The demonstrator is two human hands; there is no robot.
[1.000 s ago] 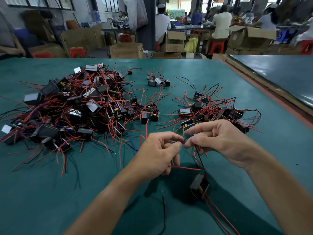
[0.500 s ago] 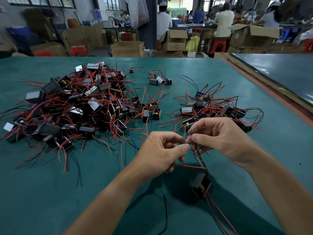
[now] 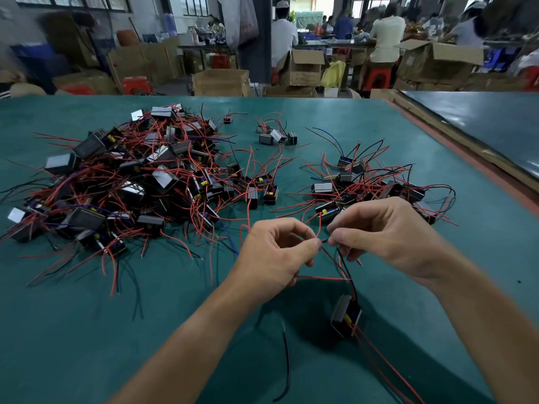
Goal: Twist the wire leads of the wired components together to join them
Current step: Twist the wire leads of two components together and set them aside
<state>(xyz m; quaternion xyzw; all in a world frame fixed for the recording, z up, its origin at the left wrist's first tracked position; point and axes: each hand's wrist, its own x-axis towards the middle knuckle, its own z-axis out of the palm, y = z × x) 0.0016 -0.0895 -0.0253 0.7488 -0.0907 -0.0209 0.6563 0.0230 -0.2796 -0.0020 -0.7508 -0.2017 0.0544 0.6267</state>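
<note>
Above the green table, my left hand [image 3: 277, 253] and my right hand [image 3: 382, 231] meet fingertip to fingertip. Each pinches the wire leads [image 3: 324, 242] at the point where a red and a black lead come together. From that joint the leads run down to a small black component [image 3: 345, 314] with a grey face and a yellow part, which hangs tilted just below my hands. More red leads trail from it toward the lower right, and a loose black lead [image 3: 287, 363] droops below my left forearm.
A big heap of black wired components [image 3: 125, 182] with red leads fills the left of the table. A smaller pile [image 3: 364, 188] lies just beyond my right hand, and a few parts [image 3: 275, 135] lie farther back. The table's right edge [image 3: 478, 173] borders another bench. People and cardboard boxes stand behind.
My hands have drawn slightly apart at the fingertips, so a short stretch of the joined leads shows between them. The hanging component has shifted a little.
</note>
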